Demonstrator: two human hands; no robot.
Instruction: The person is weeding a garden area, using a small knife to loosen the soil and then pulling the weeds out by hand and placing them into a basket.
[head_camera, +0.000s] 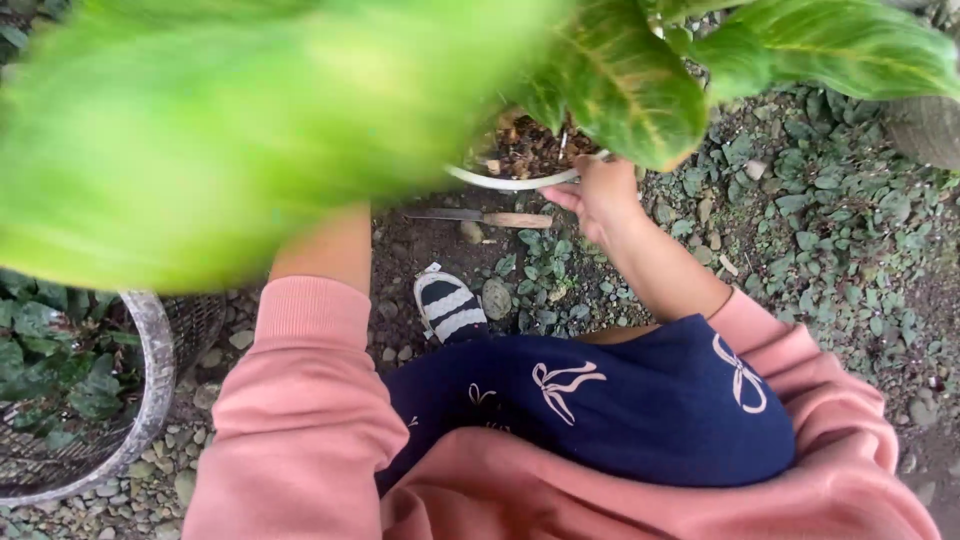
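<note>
Gravel ground (800, 250); right hand (600, 195) grips pot rim (510, 183)

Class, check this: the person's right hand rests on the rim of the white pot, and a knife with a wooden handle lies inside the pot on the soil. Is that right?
Not quite. The right hand is at the white pot rim, but the knife lies on the ground just in front of the pot, not inside it. The head view shows this.

Pot (510, 182), centre top: smooth white rim, glazed or plastic, cannot tell; dry, crumbly brown fill. Knife (480, 217) below it: dull grey metal blade, pale matt wooden handle. Leaves (620, 90) glossy. Sleeves (300, 400) soft matt pink cloth. Basket (150, 380), lower left: rough wire mesh. Ground (850, 250) gritty, stony.
</note>
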